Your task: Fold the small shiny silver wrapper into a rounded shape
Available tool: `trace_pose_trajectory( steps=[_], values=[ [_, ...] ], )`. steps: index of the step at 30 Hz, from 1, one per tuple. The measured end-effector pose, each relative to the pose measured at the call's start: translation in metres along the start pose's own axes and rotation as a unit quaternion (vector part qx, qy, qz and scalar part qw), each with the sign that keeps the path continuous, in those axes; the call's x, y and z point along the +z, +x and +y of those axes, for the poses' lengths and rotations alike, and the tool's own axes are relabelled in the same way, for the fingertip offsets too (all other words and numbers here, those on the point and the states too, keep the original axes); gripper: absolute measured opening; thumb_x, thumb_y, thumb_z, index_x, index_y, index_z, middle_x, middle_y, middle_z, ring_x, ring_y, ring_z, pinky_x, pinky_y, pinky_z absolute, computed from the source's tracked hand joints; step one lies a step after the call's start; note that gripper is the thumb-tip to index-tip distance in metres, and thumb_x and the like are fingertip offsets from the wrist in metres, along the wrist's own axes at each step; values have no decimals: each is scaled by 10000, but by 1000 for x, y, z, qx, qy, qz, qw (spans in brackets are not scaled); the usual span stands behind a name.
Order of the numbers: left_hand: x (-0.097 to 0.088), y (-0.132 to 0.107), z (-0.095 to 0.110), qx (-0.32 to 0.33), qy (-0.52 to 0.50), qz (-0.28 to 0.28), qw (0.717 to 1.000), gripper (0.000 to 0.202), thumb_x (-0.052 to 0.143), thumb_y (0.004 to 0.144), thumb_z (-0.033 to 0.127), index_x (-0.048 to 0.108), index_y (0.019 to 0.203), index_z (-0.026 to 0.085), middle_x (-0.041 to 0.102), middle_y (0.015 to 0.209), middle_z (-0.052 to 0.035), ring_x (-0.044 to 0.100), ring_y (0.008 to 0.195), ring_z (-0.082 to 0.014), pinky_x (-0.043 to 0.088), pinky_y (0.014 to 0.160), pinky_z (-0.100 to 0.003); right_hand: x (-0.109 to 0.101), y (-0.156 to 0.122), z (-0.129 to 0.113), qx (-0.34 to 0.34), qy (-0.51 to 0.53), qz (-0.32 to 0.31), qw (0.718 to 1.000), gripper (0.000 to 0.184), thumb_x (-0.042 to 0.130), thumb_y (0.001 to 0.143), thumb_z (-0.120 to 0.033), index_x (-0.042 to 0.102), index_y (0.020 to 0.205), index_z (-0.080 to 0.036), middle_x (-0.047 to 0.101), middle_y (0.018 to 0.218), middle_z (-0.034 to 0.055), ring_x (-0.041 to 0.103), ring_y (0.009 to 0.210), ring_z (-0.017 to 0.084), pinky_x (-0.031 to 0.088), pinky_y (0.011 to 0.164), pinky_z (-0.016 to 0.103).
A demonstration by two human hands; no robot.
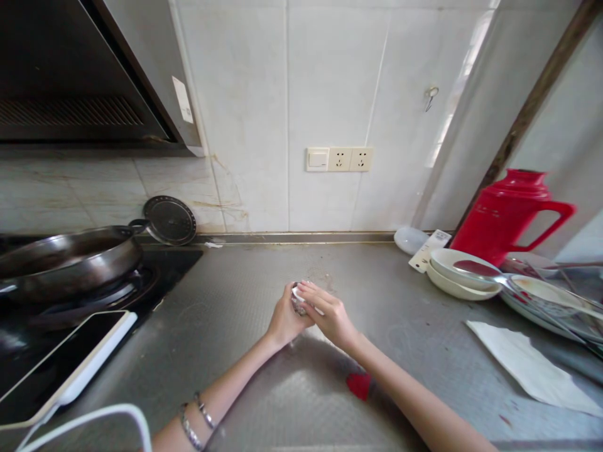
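A: Head view. Grip?
B: Left hand (284,319) curled round small mottled object (298,306), mostly hidden, at centre; right hand (332,315) cupped over it, cannot tell its hold.
A: Writing?
B: Glossy red thermos flask (499,220), two o'clock from hands: faint lettering, unreadable.

Kitchen, domestic-looking. Metal bench (235,289), tiled wall (334,75) behind its back edge. Cooktop (176,267) at bench's left end, pan (70,267) on it; hood (70,69) above, streaky stains (226,182) on tiles. Red flask (499,220) near back right corner; bowls (443,280), plates (527,309) crowding right end.
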State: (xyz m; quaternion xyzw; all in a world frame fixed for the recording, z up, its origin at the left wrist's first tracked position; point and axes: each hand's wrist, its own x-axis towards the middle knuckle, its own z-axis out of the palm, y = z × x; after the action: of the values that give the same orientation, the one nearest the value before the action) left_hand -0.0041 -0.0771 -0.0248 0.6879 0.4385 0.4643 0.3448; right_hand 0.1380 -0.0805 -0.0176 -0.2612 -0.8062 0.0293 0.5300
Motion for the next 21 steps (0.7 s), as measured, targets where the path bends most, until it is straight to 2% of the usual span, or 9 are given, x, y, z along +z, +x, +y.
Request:
trace_pose_trajectory(
  steps=[5,7,9,12,14,15,17,19,21],
  values=[
    [1,-2,10,-40,-9,-4,999,659,733,556,166,451,1152,169,649,812,7,603,667,-141,443,607,-229,-5,1,5,147,41,42,987,264,495,931,-274,681,1114,-239,700,1105,62,677,1006,234,571,875,378],
    [1,-2,10,-48,-21,-7,999,635,735,560,176,451,1129,169,643,795,16,598,662,-136,440,605,-225,-7,2,4,165,54,37,984,257,501,927,-283,686,1100,-239,698,1109,61,676,1007,237,566,880,384],
    [2,-1,8,-52,-37,-9,998,588,725,574,177,457,1098,170,651,829,4,609,687,-141,452,622,-229,-10,2,1,127,59,16,990,269,486,931,-245,672,1125,-234,680,1150,64,635,1090,233,533,939,396],
    [2,1,1,-32,-67,-15,997,555,730,584,192,456,1066,171,667,943,-37,637,780,-164,477,683,-244,-11,1,-4,21,65,-36,997,322,465,923,-161,630,1192,-223,638,1226,73,553,1204,220,453,1040,420],
    [2,1,-1,-19,-72,-23,997,558,733,591,199,450,1071,171,668,977,-50,643,808,-173,482,701,-250,-11,2,-6,-6,75,-53,996,333,464,916,-144,629,1196,-218,632,1234,76,542,1217,220,418,1070,435],
    [2,1,0,-22,-66,-26,997,564,728,594,194,447,1084,171,669,969,-47,642,797,-170,480,694,-249,-11,2,-6,10,81,-46,996,319,466,918,-154,642,1176,-217,642,1218,76,551,1207,224,420,1067,439],
    [2,0,4,-43,-40,-26,998,594,716,590,174,443,1117,168,668,911,-27,630,741,-157,469,655,-240,-10,4,-5,92,98,-10,991,273,480,923,-207,681,1108,-216,678,1155,75,597,1149,238,473,1014,433],
    [1,-2,10,-66,-13,-24,997,624,722,573,171,447,1133,156,655,844,-8,610,692,-146,452,618,-232,-10,6,-3,192,119,23,974,248,501,921,-273,714,1034,-213,710,1078,74,661,1041,255,549,906,417],
    [0,-3,15,-75,-1,-23,997,629,737,560,188,459,1123,144,640,805,1,595,673,-143,439,596,-228,-10,6,-1,247,129,38,960,249,515,914,-313,726,1001,-212,722,1040,72,696,952,260,586,820,404]
  ],
)
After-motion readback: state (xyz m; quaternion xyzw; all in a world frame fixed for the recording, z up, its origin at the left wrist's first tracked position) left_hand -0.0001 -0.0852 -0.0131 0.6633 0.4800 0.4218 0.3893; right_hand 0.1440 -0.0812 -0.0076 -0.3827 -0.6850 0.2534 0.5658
